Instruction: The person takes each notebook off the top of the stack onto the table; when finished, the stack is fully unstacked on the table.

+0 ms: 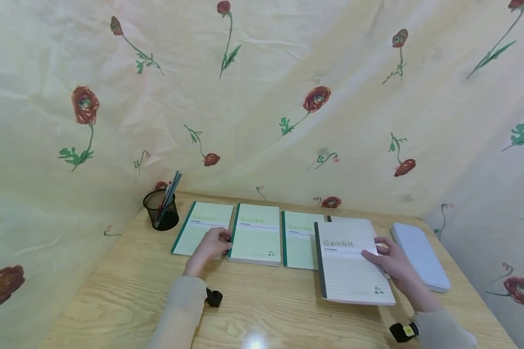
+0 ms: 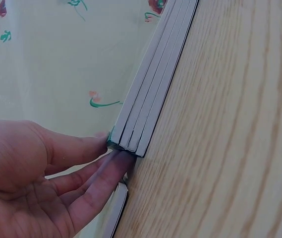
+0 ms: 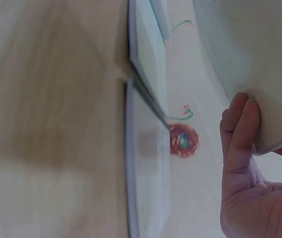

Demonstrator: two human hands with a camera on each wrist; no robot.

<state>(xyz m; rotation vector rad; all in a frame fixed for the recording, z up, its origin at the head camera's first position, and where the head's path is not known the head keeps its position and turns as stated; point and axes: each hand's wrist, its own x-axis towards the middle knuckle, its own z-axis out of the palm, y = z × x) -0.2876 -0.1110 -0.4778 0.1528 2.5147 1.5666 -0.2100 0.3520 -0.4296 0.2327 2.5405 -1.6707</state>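
My left hand (image 1: pixel 210 245) is at the left edge of a green-spined notebook stack (image 1: pixel 255 235). In the left wrist view, its thumb lies at the upper spine edge and its fingers at the lower edge of the stack (image 2: pixel 145 94), pinching it. My right hand (image 1: pixel 393 261) grips the right side of a dark-spined notebook (image 1: pixel 349 266), thumb on the cover and fingers behind. That notebook is raised above the table, partly hiding another dark-spined notebook (image 1: pixel 349 219) behind it. Green-spined notebooks also lie at left (image 1: pixel 209 218) and right (image 1: pixel 298 247) of the pinched stack.
A black mesh pen holder (image 1: pixel 168 218) with pens stands at the back left of the wooden table (image 1: pixel 262 305). A pale, rounded flat case (image 1: pixel 421 257) lies to the right. Flower-patterned cloth (image 1: pixel 262 97) hangs behind the table.
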